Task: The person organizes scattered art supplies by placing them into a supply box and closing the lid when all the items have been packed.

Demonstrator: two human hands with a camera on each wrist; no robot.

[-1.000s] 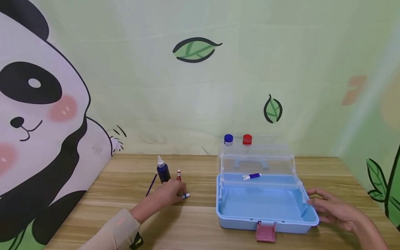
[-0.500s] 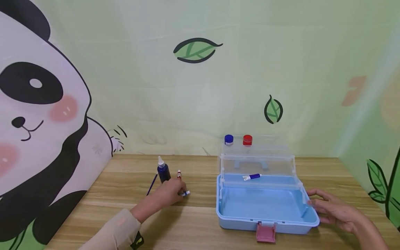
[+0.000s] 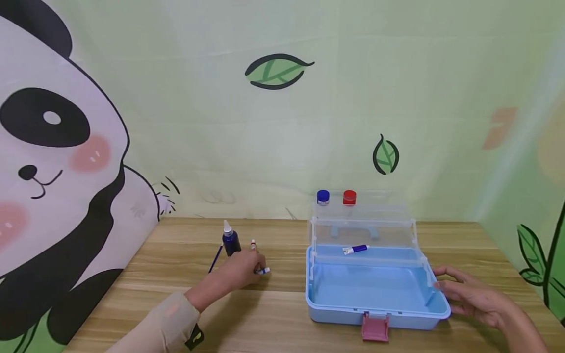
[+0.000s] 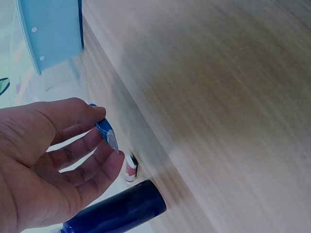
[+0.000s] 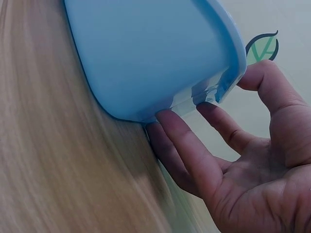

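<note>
My left hand [image 3: 240, 270] pinches a small blue paint tube [image 4: 108, 132] between its thumb and fingers, low over the table, with the white cap pointing right in the head view. Just behind that hand stands a dark blue bottle [image 3: 230, 242] with a white pointed nozzle. A small red tube [image 3: 253, 243] shows past the knuckles, partly hidden. At the right, the fairly straight fingers of my right hand [image 3: 478, 296] touch the side of a light blue plastic box [image 3: 335, 317]; its thumb lies at the rim [image 5: 238, 48].
Clear trays [image 3: 364, 230] rise from the box's back. They bear a blue jar [image 3: 323, 197], a red jar [image 3: 349, 197] and a blue tube [image 3: 356, 249]. A pink latch [image 3: 375, 327] hangs in front. A thin blue stick [image 3: 216, 258] lies left of the bottle; a printed cloth hangs behind.
The left hand has shifted slightly right and away from me with the blue paint tube, whose cap end has risen a little. My right hand has stayed at the box.
</note>
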